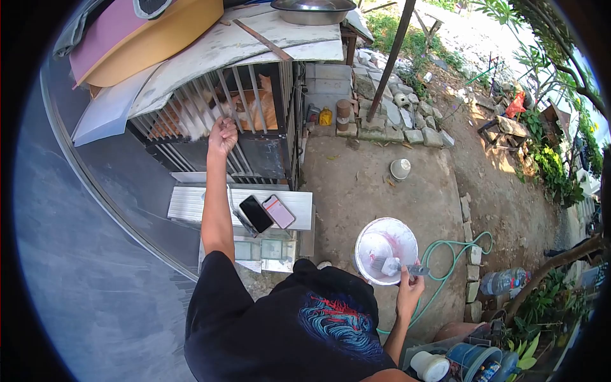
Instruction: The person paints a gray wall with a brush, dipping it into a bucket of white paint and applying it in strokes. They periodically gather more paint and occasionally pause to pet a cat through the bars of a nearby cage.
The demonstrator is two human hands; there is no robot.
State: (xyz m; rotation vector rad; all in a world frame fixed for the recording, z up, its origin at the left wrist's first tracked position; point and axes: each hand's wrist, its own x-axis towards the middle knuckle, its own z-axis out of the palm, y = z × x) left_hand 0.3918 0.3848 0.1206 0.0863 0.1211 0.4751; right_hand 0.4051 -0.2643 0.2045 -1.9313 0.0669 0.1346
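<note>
My left hand [223, 135] is raised to the front of a cage [283, 102], its fingers curled against the metal bars [239, 95]. Whether it grips a bar or something small is hidden. Behind the bars are an orange cat [259, 108] and white fur [194, 118]. Lower right, my right hand [409, 290] pinches the grey handle of a pet comb [418, 270]. A clump of white fur [391, 267] hangs at the comb's toothed end, over the white bucket [386, 224]. Pinkish smears mark the inside of the bucket.
Two phones [278, 212] lie on a white ridged panel [191, 202] below the cage. A green hose [439, 280] curls beside the bucket. Farther off are an upturned pot [400, 169] and stacked stones [382, 135]. A metal basin [313, 11] sits on the cage roof.
</note>
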